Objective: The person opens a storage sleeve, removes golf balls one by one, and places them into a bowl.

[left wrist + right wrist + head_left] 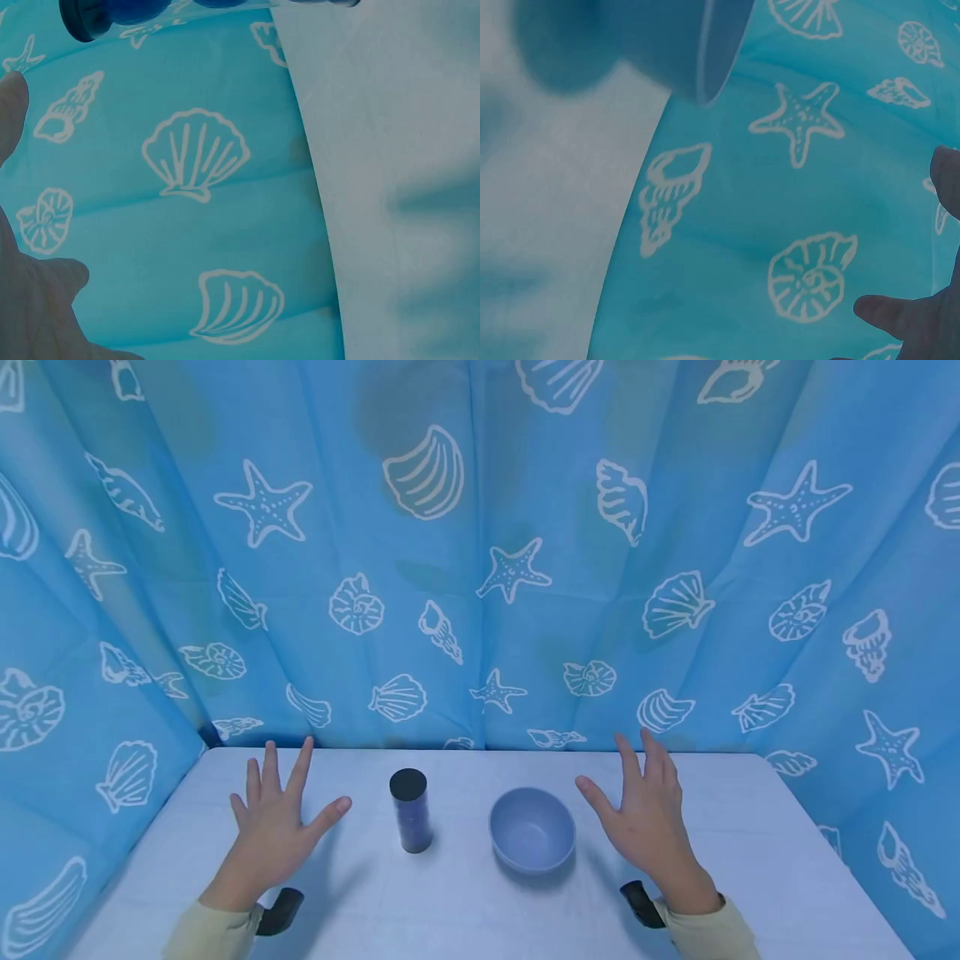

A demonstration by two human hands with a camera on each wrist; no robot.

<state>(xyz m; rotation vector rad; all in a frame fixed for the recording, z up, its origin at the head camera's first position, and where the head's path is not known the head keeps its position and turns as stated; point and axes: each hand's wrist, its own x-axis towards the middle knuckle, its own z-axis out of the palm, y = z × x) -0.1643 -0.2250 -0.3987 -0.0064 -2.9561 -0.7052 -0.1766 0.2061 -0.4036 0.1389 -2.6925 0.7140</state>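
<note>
A dark blue cylindrical container point(411, 810) with a black cap stands upright on the white table point(465, 910); its top shows in the left wrist view as the container point(112, 15). Right of it sits an empty light blue bowl point(532, 829), also seen as the bowl point(667, 45) in the right wrist view. My left hand point(273, 827) hovers flat, fingers spread, left of the container, holding nothing. My right hand point(645, 814) is spread the same way just right of the bowl, empty too.
A blue curtain point(480, 568) printed with white shells and starfish closes off the table at the back and both sides. A black wrist mount point(281, 910) sits under the left wrist and another mount point(641, 903) under the right.
</note>
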